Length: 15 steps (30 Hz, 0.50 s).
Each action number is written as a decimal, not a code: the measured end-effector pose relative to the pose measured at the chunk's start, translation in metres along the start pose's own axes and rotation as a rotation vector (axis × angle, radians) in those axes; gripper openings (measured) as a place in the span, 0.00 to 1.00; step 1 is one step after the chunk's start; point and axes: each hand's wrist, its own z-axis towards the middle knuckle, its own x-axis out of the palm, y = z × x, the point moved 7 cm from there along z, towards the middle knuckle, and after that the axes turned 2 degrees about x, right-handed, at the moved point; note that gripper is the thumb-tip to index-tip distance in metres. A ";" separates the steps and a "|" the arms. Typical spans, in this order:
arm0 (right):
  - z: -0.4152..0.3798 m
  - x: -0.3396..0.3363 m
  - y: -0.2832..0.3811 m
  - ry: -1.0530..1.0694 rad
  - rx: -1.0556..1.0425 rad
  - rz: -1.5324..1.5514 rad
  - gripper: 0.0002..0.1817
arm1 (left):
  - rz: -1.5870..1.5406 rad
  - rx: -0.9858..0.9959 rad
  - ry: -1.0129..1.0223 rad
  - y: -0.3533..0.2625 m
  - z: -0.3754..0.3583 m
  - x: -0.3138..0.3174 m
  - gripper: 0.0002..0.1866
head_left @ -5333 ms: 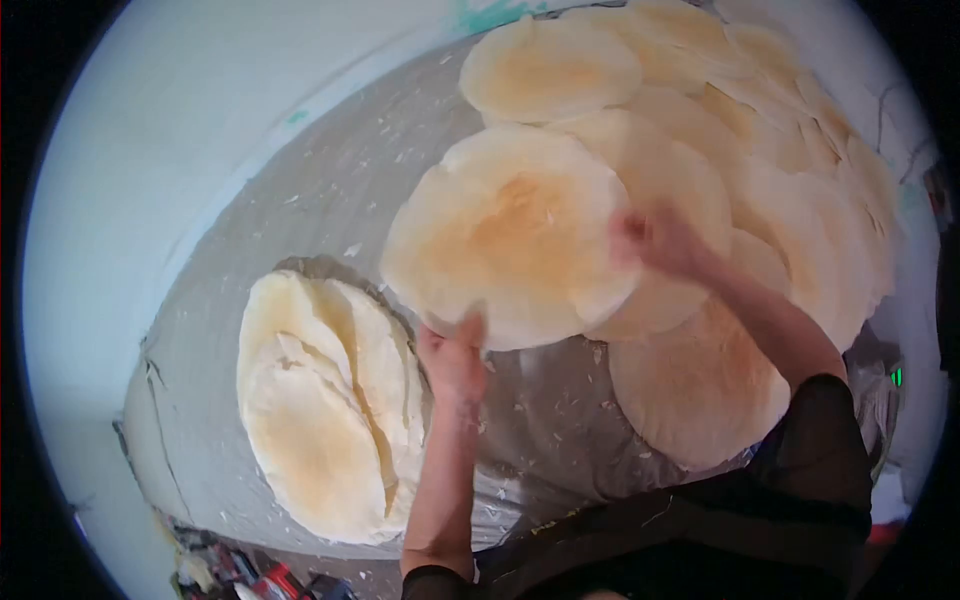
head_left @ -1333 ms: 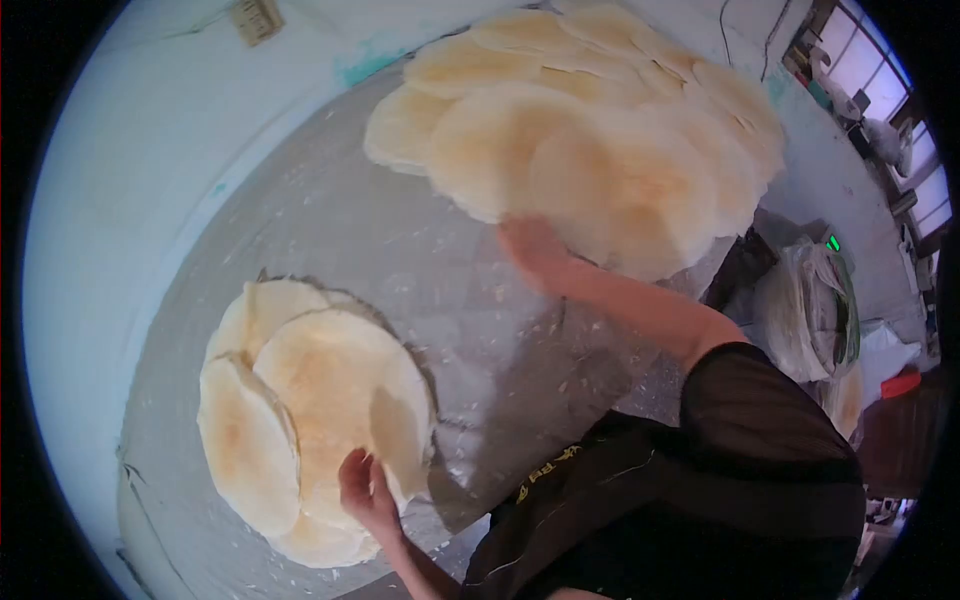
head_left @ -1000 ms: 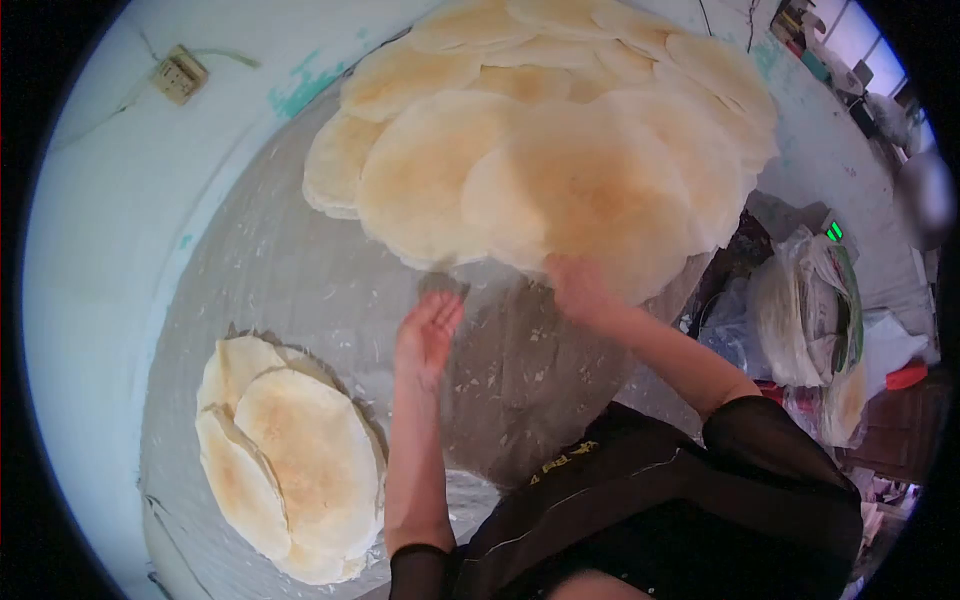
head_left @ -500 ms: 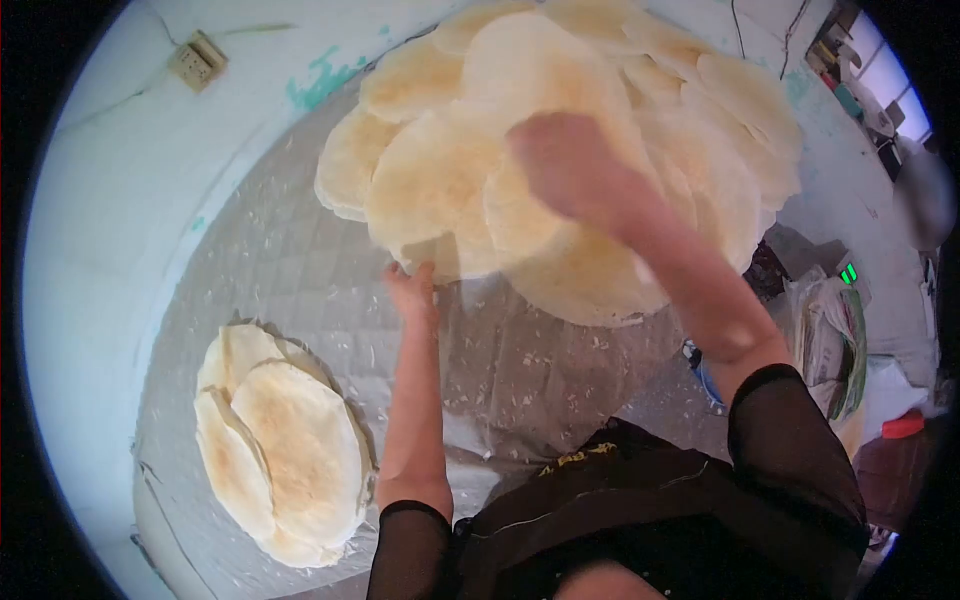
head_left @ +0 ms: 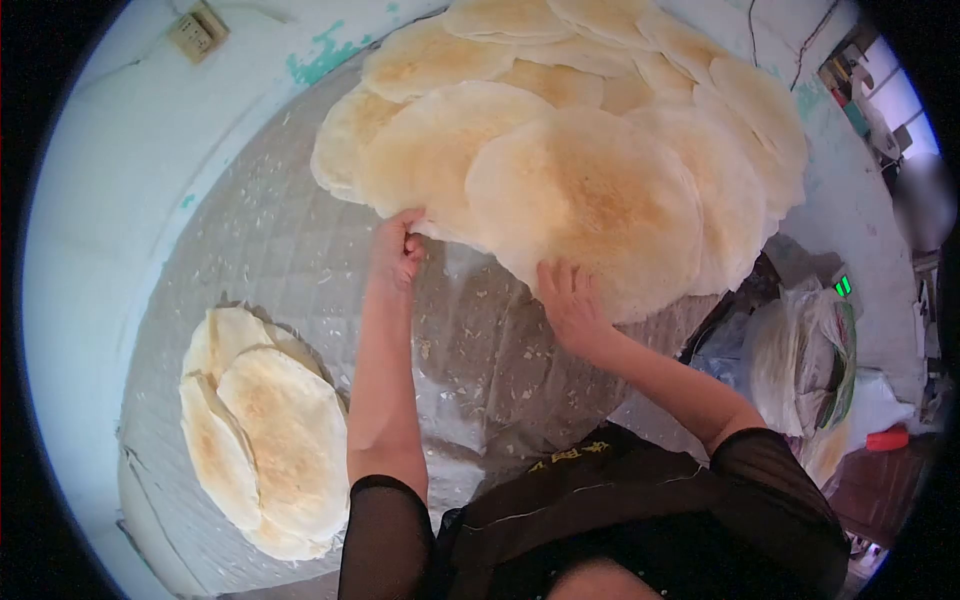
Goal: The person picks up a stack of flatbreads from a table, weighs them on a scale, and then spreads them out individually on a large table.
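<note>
A large pile of thin, round flatbreads [head_left: 440, 140] with light brown patches covers the far part of the cloth. My left hand [head_left: 397, 250] is closed at the pile's near left edge, pinching a flatbread's rim between thumb and fingers. On the near edge of the broad front flatbread [head_left: 610, 200] rests my right hand [head_left: 572, 305], its fingers stretched out and slightly apart over the surface. Whether the right thumb goes under that edge is hidden. A smaller stack of flatbreads [head_left: 285, 440] lies at the lower left, apart from both hands.
A grey-brown cloth [head_left: 480, 350] strewn with pale crumbs lies under the bread. White walls rise behind, with a socket [head_left: 198, 32] at the upper left. Clear plastic bags [head_left: 800, 350] and a red object [head_left: 887, 440] are on the right.
My right hand has come down from over the pile to the front flatbread's near edge. My left hand has closed on a rim and shifted slightly up. The front flatbread's position differs.
</note>
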 end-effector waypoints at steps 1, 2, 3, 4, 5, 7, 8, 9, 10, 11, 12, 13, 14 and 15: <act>-0.004 -0.005 0.001 -0.056 -0.014 -0.064 0.31 | 0.017 0.052 0.010 -0.009 -0.010 0.005 0.06; -0.003 -0.009 0.001 -0.079 -0.009 -0.045 0.32 | 0.034 0.104 0.016 -0.017 -0.022 0.008 0.06; -0.003 -0.016 0.003 -0.102 -0.004 -0.024 0.33 | 0.052 0.158 0.021 -0.024 -0.033 0.007 0.06; -0.003 -0.020 0.004 -0.125 0.001 0.001 0.34 | 0.023 0.170 0.005 -0.027 -0.044 -0.001 0.06; -0.003 -0.009 0.005 -0.056 0.013 0.003 0.34 | -0.006 0.182 -0.011 -0.030 -0.056 -0.015 0.06; -0.005 0.018 0.002 0.080 0.035 0.005 0.36 | -0.069 0.229 -0.143 -0.027 -0.079 -0.048 0.06; -0.003 0.022 -0.002 0.262 0.079 0.074 0.36 | -0.102 0.260 -0.258 -0.022 -0.091 -0.070 0.06; -0.002 0.020 -0.008 0.445 0.123 0.138 0.37 | 0.065 0.241 -0.317 -0.008 -0.097 -0.093 0.07; -0.008 0.024 -0.013 0.632 0.163 0.193 0.37 | 0.225 0.215 -0.377 0.008 -0.104 -0.115 0.07; -0.008 0.020 -0.014 0.478 0.061 0.100 0.38 | 0.143 0.251 -0.393 0.019 -0.121 -0.122 0.08; -0.012 0.019 -0.014 0.323 -0.029 0.011 0.38 | 0.066 0.286 -0.399 0.032 -0.136 -0.122 0.08; -0.014 0.009 -0.011 0.161 -0.109 -0.078 0.39 | -0.007 0.324 -0.395 0.034 -0.142 -0.122 0.09; -0.019 0.008 -0.010 0.171 -0.097 -0.095 0.38 | 0.027 0.354 -0.345 0.026 -0.142 -0.123 0.10; -0.024 0.005 -0.006 0.184 -0.093 -0.112 0.37 | 0.056 0.381 -0.303 0.019 -0.144 -0.126 0.10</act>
